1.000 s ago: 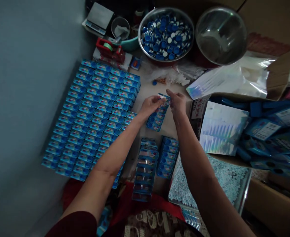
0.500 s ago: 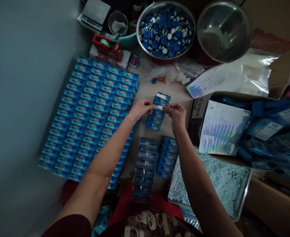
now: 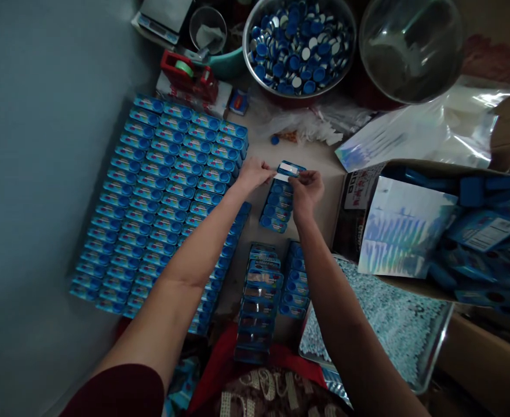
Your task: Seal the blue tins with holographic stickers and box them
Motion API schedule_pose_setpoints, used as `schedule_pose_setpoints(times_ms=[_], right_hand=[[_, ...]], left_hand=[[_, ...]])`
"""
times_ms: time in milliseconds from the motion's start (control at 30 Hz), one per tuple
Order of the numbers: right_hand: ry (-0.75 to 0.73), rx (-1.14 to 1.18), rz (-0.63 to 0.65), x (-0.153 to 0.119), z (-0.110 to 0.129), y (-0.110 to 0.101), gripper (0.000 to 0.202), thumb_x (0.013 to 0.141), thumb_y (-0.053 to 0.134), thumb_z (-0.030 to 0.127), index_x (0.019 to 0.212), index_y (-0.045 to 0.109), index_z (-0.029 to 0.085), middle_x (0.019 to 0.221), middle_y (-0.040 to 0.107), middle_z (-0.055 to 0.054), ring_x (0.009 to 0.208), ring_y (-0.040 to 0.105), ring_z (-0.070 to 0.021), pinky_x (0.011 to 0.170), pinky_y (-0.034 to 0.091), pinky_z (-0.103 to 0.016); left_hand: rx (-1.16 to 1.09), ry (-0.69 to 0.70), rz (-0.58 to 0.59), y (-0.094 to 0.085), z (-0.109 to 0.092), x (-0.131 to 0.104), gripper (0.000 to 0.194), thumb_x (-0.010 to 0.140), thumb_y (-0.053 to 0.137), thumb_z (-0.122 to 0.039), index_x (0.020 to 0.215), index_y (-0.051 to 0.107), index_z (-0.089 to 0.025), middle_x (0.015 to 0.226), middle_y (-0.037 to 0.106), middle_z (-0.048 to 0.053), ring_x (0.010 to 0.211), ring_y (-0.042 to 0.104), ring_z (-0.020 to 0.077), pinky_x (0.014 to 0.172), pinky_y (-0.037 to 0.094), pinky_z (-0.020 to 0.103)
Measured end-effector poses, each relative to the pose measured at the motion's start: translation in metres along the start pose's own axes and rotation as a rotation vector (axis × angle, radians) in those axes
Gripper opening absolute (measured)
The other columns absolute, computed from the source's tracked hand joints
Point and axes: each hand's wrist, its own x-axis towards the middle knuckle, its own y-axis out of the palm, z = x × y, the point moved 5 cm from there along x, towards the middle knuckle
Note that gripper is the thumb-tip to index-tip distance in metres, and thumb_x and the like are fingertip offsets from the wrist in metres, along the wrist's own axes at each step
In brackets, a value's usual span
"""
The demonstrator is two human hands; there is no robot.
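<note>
A small white strip (image 3: 282, 177) is stretched between my left hand (image 3: 257, 174) and my right hand (image 3: 308, 188), each pinching one end. It lies over the upper part of a short column of blue packs (image 3: 276, 212). The topmost pack of that column (image 3: 290, 168) bears a white strip on its face. Nearer to me are a column of packs with clear fronts (image 3: 257, 307) and another blue column (image 3: 295, 284), partly behind my right forearm. To the left, many blue packs (image 3: 163, 202) stand in tight rows.
Steel bowl of blue and white caps (image 3: 298, 52); second steel bowl (image 3: 411, 52); red tape dispenser (image 3: 189, 75); scale (image 3: 163, 17); cardboard box of blue packs (image 3: 485, 226) with a shiny sheet (image 3: 405, 226); tray of pale blue pellets (image 3: 381, 324); loose cap (image 3: 274, 140).
Both hands have moved slightly up the short column with the strip, which now lies just below the topmost pack. The whole view has shifted a little.
</note>
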Motion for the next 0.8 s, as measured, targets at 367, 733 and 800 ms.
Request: schedule_pose_setpoints(times_ms=[367,733,800], right_hand=[[0.059,-0.011,0.05,-0.0019,-0.0045,0.001,0.032,0.068,0.077,0.022,0.09,0.054,0.024,0.071,0.058,0.009,0.067,0.057,-0.0128,0.067,0.043,-0.024],[0.02,0.086,0.084,0.003,-0.0078,0.0072,0.032,0.069,0.072,0.02,0.092,0.05,0.025,0.072,0.054,0.009,0.065,0.055,-0.0114,0.067,0.043,-0.024],[0.017,0.056,0.095,0.003,-0.0078,0.0078,0.032,0.07,0.072,0.021,0.093,0.05,0.025,0.073,0.054,0.008,0.066,0.055,-0.0116,0.066,0.042,-0.025]], left_hand=[[-0.213,-0.002,-0.01,0.0043,0.0067,0.0004,0.024,0.079,0.081,-0.016,0.064,0.063,-0.018,0.056,0.062,0.001,0.053,0.059,0.0136,0.058,0.049,0.025],[-0.258,-0.011,0.005,0.0019,-0.0011,-0.0071,0.032,0.083,0.083,-0.014,0.061,0.059,-0.017,0.052,0.057,-0.001,0.05,0.054,0.0118,0.061,0.05,0.028],[-0.255,-0.025,-0.002,0.0022,0.0001,-0.0058,0.033,0.082,0.084,-0.015,0.06,0.059,-0.017,0.052,0.056,0.0,0.05,0.053,0.0124,0.061,0.049,0.029]])
